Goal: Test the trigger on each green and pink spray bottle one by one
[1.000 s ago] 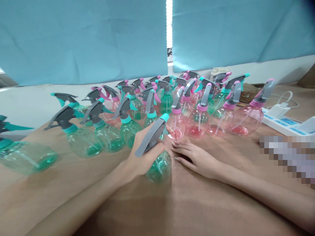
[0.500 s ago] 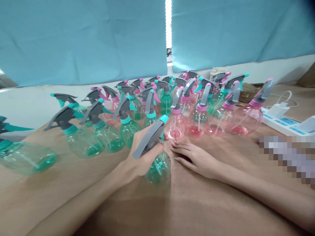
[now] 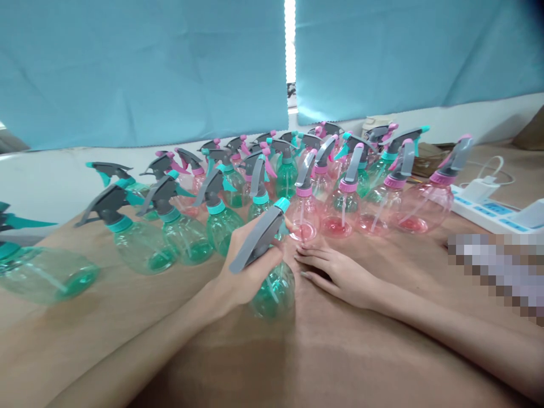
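Observation:
My left hand (image 3: 250, 260) is wrapped round the neck of a green spray bottle (image 3: 274, 292) with a grey and teal trigger head, and the bottle stands upright on the brown table (image 3: 340, 351). Some of the left fingers are hidden behind the spray head. My right hand (image 3: 335, 269) lies on the table just right of that bottle, fingers stretched out and holding nothing. Beyond its fingertips stands a pink spray bottle (image 3: 302, 221). Left of my left hand is another green spray bottle (image 3: 225, 229).
Several more green and pink spray bottles crowd the far side, one green bottle (image 3: 51, 275) at the far left. To the right lie a white power strip (image 3: 480, 212) with a plugged-in charger and a blurred-out object (image 3: 501, 272). Blue curtains (image 3: 148, 68) hang behind.
Both hands and the bottles stay in place. At most, a finger of my left hand behind the spray head has shifted slightly to the right.

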`<state>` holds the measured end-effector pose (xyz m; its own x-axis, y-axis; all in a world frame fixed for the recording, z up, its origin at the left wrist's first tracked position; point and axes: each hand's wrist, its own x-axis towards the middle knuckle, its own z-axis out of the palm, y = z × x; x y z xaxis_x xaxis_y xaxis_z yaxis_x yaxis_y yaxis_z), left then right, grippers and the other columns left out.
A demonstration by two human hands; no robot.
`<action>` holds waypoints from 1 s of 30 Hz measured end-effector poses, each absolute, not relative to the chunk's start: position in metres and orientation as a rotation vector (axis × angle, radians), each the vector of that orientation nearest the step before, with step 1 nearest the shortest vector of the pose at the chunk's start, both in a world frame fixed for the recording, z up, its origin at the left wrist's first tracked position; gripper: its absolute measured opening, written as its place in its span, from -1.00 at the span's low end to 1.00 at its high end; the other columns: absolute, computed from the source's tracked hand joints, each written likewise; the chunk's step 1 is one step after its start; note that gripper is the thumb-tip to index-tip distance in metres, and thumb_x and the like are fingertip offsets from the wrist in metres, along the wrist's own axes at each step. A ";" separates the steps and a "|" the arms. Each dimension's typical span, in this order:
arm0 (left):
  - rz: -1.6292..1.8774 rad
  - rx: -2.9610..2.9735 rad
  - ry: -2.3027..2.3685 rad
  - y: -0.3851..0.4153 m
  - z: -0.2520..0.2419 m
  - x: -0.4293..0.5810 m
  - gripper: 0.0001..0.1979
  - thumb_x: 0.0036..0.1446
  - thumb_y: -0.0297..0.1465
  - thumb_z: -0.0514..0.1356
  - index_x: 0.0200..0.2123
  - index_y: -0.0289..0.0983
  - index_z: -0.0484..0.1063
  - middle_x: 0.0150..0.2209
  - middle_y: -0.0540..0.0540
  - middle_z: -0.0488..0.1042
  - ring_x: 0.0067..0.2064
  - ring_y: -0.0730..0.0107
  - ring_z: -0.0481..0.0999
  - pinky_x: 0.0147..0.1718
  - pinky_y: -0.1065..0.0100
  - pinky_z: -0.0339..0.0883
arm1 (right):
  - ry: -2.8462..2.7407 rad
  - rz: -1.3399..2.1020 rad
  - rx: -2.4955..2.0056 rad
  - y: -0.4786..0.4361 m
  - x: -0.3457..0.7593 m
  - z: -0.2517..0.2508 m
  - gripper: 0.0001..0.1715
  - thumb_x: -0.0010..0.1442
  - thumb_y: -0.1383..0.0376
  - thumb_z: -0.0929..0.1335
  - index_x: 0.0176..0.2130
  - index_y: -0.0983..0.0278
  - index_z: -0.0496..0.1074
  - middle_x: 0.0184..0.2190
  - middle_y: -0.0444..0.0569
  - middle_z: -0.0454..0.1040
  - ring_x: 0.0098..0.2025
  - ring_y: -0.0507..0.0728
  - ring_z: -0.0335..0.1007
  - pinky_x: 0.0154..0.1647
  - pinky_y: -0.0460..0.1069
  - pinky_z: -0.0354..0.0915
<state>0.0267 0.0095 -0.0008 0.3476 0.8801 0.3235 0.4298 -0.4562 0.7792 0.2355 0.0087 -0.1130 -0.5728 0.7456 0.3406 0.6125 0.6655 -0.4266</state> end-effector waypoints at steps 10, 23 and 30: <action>1.005 1.960 1.146 0.006 -0.001 0.033 -0.97 -0.05 -0.39 0.08 -0.44 -0.16 0.28 -0.48 0.06 0.36 -0.47 0.36 0.35 -0.52 0.35 0.21 | -2.374 0.356 -1.039 0.009 0.236 -0.115 -0.58 0.34 0.21 0.21 0.13 0.23 0.38 0.11 0.06 0.42 0.20 0.24 0.27 0.19 0.23 0.24; 0.997 1.936 1.069 0.005 0.002 0.033 -0.71 -0.06 -0.48 0.07 -0.21 -0.17 0.36 -0.49 0.09 0.30 -0.54 0.43 0.22 -0.47 0.36 0.23 | -2.401 0.339 -1.066 0.009 0.236 -0.114 -0.57 0.35 0.20 0.20 0.13 0.26 0.36 0.12 0.06 0.42 0.19 0.23 0.28 0.19 0.22 0.25; 1.008 1.929 1.028 0.006 0.002 0.035 -0.70 -0.07 -0.48 0.08 -0.20 -0.19 0.35 -0.41 0.07 0.36 -0.51 0.44 0.23 -0.43 0.36 0.24 | -2.397 0.335 -1.057 0.009 0.236 -0.113 -0.57 0.35 0.20 0.21 0.12 0.27 0.37 0.12 0.07 0.42 0.20 0.23 0.27 0.19 0.21 0.25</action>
